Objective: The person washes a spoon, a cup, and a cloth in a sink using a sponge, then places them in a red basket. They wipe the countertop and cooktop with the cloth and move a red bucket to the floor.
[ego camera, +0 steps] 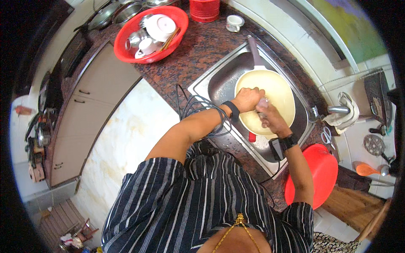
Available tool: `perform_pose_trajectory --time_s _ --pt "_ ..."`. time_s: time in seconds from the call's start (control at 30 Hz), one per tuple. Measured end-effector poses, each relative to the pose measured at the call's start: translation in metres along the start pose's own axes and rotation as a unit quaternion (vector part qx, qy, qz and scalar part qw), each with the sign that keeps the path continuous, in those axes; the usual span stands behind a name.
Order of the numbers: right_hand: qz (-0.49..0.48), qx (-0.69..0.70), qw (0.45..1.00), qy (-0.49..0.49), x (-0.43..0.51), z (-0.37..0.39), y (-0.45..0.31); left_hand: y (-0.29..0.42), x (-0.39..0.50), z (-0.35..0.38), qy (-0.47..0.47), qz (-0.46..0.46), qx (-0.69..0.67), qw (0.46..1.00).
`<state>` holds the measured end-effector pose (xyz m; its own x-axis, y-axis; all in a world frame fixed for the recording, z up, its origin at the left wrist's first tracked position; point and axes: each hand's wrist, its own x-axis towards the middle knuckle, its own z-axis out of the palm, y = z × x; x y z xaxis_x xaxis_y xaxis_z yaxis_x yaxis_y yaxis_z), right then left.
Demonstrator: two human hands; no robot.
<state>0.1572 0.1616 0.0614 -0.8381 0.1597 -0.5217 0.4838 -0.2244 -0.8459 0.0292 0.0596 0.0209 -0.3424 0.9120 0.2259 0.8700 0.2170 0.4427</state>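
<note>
A cream-coated frying pan [283,88] with a mauve handle [253,52] rests in the steel sink [221,71], its handle pointing to the far rim. My left hand [248,99] is curled over the pan, knuckles up; whatever its palm holds is hidden. Close against it, my right hand [273,118] grips a small wet lilac thing [263,102], blurred and partly covered by the fingers. Beneath the pan's near edge a red object [252,137] shows in the sink. Both wrists wear black bands, the right one with a small device [277,148].
A red basin [118,47] of cups, bowls and steelware stands far left, near a white mug [234,22]. Coiled dark cable [202,101] hangs about my left forearm. To the right are a tap wrapped in cloth [345,112], scissors [326,136] and another red basin [316,177].
</note>
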Motion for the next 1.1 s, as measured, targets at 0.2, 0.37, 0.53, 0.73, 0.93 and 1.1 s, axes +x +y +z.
perform_pose_trajectory --time_s 0.2,0.37,0.53,0.73,0.93,1.1 --pt "-0.036 0.004 0.999 0.002 -0.009 0.003 -0.018 -0.004 -0.046 -0.037 0.004 -0.211 -0.189 0.959" --pt "-0.065 0.014 0.998 -0.008 0.002 0.035 -0.023 -0.011 -0.088 -0.052 0.05 -0.192 -0.443 0.874" --pt "-0.162 -0.096 0.982 0.029 0.014 0.068 -0.049 -0.046 -0.123 -0.062 0.014 -0.24 -0.679 0.693" --pt "-0.146 -0.058 0.986 0.064 0.049 0.137 -0.071 -0.116 -0.155 -0.081 0.126 -0.221 -0.642 0.723" --pt "-0.15 0.027 0.988 0.016 0.119 0.199 -0.082 -0.204 -0.19 -0.135 0.212 -0.302 -0.682 0.631" --pt "-0.31 -0.426 0.829 0.189 0.192 0.235 -0.063 -0.258 -0.226 -0.155 0.27 -0.457 -0.487 0.694"
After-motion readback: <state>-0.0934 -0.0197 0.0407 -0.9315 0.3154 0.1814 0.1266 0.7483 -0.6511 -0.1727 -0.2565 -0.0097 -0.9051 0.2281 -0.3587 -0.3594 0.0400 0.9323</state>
